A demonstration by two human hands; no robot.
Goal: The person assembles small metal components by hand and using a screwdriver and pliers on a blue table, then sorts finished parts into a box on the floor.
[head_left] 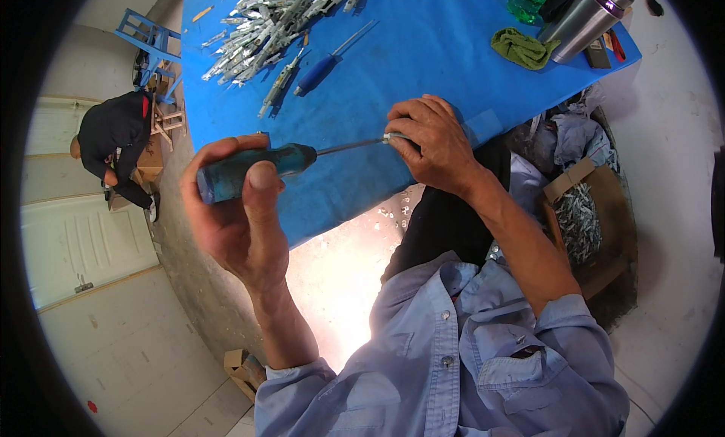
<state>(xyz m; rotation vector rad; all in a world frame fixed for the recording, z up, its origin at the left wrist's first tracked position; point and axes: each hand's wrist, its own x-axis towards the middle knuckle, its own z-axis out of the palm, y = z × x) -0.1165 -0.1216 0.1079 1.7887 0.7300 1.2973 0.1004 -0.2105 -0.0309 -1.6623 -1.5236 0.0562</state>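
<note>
My left hand point(245, 218) is closed around the teal handle of a screwdriver point(283, 163), thumb along its near side. The shaft runs right toward my right hand point(438, 142), whose fingers pinch a small whitish metal piece point(390, 137) at the screwdriver's tip. Most of that piece is hidden by the fingers, so its kind cannot be told. Beyond my hands, a blue-handled screwdriver point(316, 76) lies on the blue-covered table point(430, 52). Beside it rests a single long slim metal part point(279, 86), near a heap of similar metal parts point(264, 33).
At the table's far right stand a steel thermos point(585, 23), a crumpled green cloth point(523, 49) and a green bottle point(528, 3). Right of my legs, a cardboard box point(555, 182) holds many small metal pieces. Another person point(113, 138) bends over at the left, near a blue chair point(147, 37).
</note>
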